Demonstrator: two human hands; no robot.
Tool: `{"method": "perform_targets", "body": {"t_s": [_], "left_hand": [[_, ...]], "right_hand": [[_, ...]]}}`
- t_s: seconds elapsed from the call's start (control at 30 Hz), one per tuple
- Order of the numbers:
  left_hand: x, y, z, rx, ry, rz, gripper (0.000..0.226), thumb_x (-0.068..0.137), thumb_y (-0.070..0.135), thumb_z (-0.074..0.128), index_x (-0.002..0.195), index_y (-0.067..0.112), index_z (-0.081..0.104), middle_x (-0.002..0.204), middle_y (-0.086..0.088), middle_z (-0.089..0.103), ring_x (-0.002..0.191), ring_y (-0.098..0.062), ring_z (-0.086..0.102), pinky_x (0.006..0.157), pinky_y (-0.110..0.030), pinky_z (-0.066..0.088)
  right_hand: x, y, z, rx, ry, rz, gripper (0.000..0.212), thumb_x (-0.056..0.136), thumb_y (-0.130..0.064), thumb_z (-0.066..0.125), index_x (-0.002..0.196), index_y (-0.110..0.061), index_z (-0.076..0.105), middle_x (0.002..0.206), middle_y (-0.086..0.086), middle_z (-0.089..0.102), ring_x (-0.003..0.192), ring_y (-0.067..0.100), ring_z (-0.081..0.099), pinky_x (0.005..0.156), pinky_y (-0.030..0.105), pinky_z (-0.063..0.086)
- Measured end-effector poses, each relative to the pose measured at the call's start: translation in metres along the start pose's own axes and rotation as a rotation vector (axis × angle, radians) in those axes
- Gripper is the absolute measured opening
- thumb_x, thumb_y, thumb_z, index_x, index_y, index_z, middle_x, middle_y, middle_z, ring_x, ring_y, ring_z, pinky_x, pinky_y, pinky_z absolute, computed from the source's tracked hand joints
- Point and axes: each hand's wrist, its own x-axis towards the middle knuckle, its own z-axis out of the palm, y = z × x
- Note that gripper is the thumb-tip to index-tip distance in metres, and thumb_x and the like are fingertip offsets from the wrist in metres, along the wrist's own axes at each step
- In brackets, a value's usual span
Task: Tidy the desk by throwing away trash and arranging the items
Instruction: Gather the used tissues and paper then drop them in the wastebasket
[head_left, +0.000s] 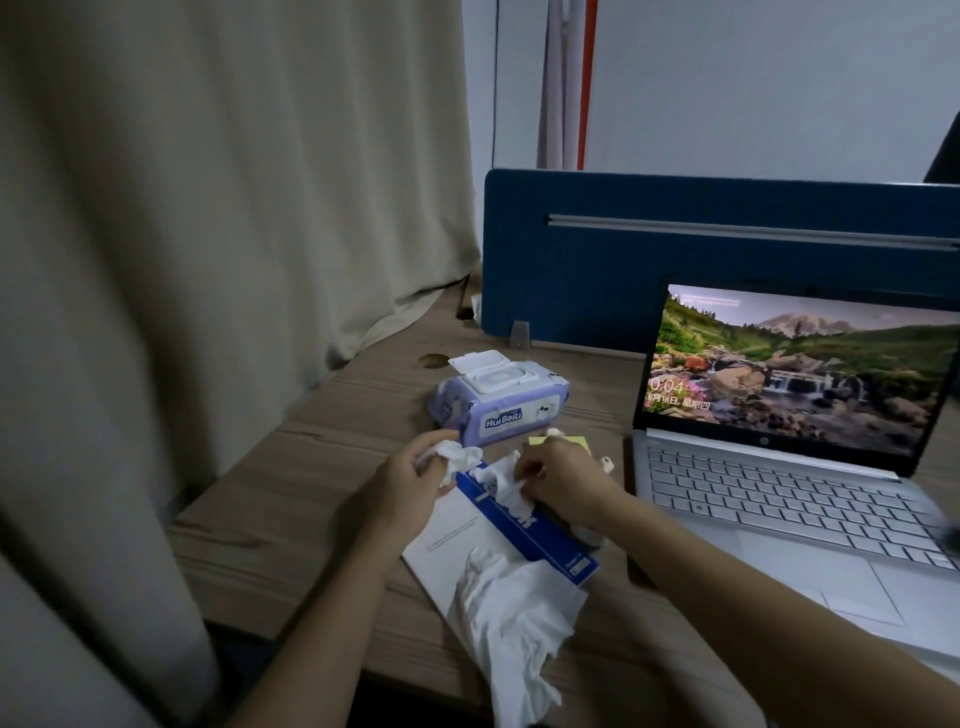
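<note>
My left hand (410, 480) grips a crumpled white tissue (454, 453) just in front of the purple wet-wipe pack (496, 405), whose lid stands open. My right hand (563, 480) pinches another crumpled tissue (506, 480) lying on a white and blue booklet (452, 535). A large white tissue (519, 623) lies spread over the booklet's near end and hangs past the desk edge. A yellow sticky note pad (563, 441) peeks out behind my right hand.
An open silver laptop (779, 499) with a lit screen fills the right side. A blue divider panel (675, 260) stands at the back. Beige curtains (208, 234) hang at the left. Small white bits (607, 462) lie near the laptop on the wooden desk (291, 519).
</note>
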Motion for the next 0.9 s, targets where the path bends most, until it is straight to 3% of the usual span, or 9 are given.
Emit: {"method": "perform_targets", "body": {"t_s": [0.13, 0.33, 0.43, 0.53, 0.6, 0.7, 0.8, 0.9], "left_hand": [[0.007, -0.010, -0.004, 0.096, -0.001, -0.008, 0.041, 0.082, 0.050, 0.055, 0.123, 0.055, 0.060, 0.107, 0.016, 0.074, 0.093, -0.012, 0.073, 0.079, -0.047, 0.062], [0.004, -0.005, -0.009, 0.078, -0.020, 0.042, 0.039, 0.087, 0.056, 0.051, 0.126, 0.056, 0.057, 0.109, 0.026, 0.070, 0.099, -0.006, 0.070, 0.089, -0.050, 0.057], [-0.004, 0.005, -0.009, 0.175, -0.034, 0.014, 0.043, 0.085, 0.066, 0.047, 0.127, 0.061, 0.051, 0.105, 0.025, 0.071, 0.094, -0.014, 0.071, 0.083, -0.052, 0.058], [-0.013, 0.013, -0.008, 0.255, 0.026, 0.016, 0.047, 0.077, 0.082, 0.042, 0.122, 0.069, 0.049, 0.098, 0.032, 0.069, 0.090, -0.009, 0.070, 0.078, -0.048, 0.059], [-0.017, 0.017, -0.008, 0.283, 0.059, 0.019, 0.047, 0.074, 0.088, 0.039, 0.117, 0.073, 0.048, 0.096, 0.037, 0.066, 0.089, -0.007, 0.069, 0.078, -0.047, 0.058], [-0.016, 0.018, -0.009, 0.230, 0.042, 0.008, 0.039, 0.080, 0.073, 0.046, 0.118, 0.071, 0.049, 0.108, 0.033, 0.067, 0.098, -0.008, 0.068, 0.086, -0.048, 0.057], [-0.015, 0.021, -0.004, 0.029, -0.020, 0.016, 0.040, 0.083, 0.049, 0.052, 0.122, 0.055, 0.059, 0.113, 0.018, 0.072, 0.104, -0.015, 0.070, 0.091, -0.053, 0.056], [-0.018, 0.030, 0.002, -0.179, -0.050, 0.008, 0.036, 0.084, 0.031, 0.053, 0.115, 0.039, 0.069, 0.113, 0.005, 0.074, 0.106, -0.022, 0.070, 0.090, -0.050, 0.058]], "right_hand": [[0.001, -0.001, -0.002, 0.106, 0.081, 0.002, 0.010, 0.091, -0.013, 0.062, 0.097, -0.011, 0.069, 0.101, 0.002, 0.068, 0.090, 0.019, 0.063, 0.076, 0.031, 0.056], [0.000, -0.009, 0.006, 0.476, 0.189, -0.028, 0.003, 0.090, -0.015, 0.067, 0.087, -0.014, 0.065, 0.090, 0.000, 0.070, 0.084, 0.019, 0.067, 0.075, 0.036, 0.057], [0.002, -0.014, 0.019, 0.635, 0.163, -0.015, 0.003, 0.090, -0.016, 0.066, 0.088, -0.014, 0.066, 0.088, 0.002, 0.072, 0.083, 0.020, 0.069, 0.077, 0.042, 0.058], [0.009, -0.020, 0.030, 0.756, 0.163, -0.052, 0.005, 0.090, -0.011, 0.065, 0.085, -0.011, 0.065, 0.085, 0.011, 0.070, 0.079, 0.026, 0.067, 0.072, 0.044, 0.056], [0.013, -0.024, 0.035, 0.848, 0.146, -0.077, 0.007, 0.091, -0.010, 0.065, 0.085, -0.013, 0.064, 0.083, 0.011, 0.069, 0.077, 0.027, 0.068, 0.062, 0.035, 0.056], [0.015, -0.024, 0.047, 0.946, 0.131, -0.096, 0.012, 0.092, -0.007, 0.062, 0.083, -0.015, 0.063, 0.076, 0.007, 0.067, 0.067, 0.015, 0.065, 0.058, 0.025, 0.050], [0.017, -0.018, 0.056, 0.928, 0.182, -0.107, 0.013, 0.089, 0.003, 0.059, 0.083, -0.007, 0.062, 0.081, 0.020, 0.066, 0.072, 0.022, 0.061, 0.065, 0.038, 0.048], [0.019, -0.013, 0.059, 0.924, 0.201, -0.103, 0.015, 0.085, 0.009, 0.059, 0.081, -0.004, 0.066, 0.084, 0.017, 0.070, 0.074, 0.023, 0.063, 0.068, 0.040, 0.052]]}}
